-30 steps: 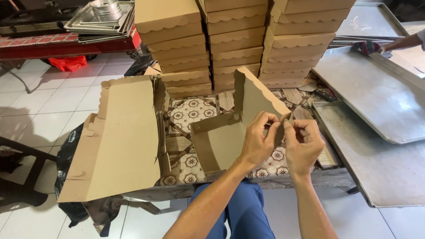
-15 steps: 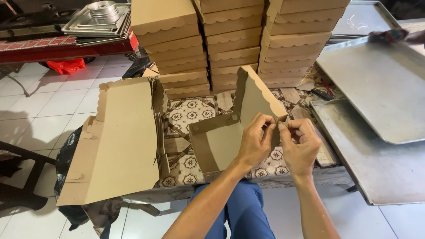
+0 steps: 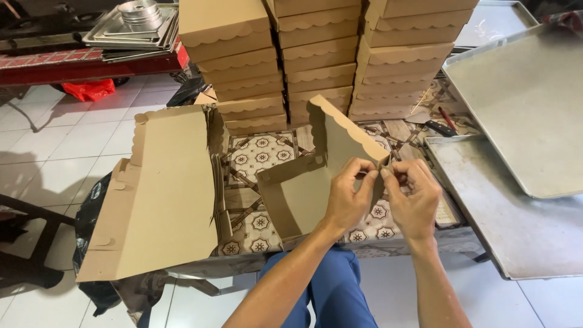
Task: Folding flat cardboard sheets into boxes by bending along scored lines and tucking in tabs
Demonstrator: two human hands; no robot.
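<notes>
Half-folded brown cardboard box [image 3: 303,188], its scalloped lid raised, is held above the patterned tabletop [image 3: 261,155]; one corner is pinched between the fingertips of the left hand [image 3: 347,195] and right hand [image 3: 413,197], both closed on the flap. Sides are partly raised; that corner seems unfinished. Flat unfolded cardboard blanks [image 3: 164,194] lie left. Behind, finished plain brown boxes [image 3: 316,54] are stacked in three columns, unlabelled.

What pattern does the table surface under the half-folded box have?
The table surface shows brown and cream ornamental tile-like medallions, seen best in the head view, under the half-folded box.
</notes>
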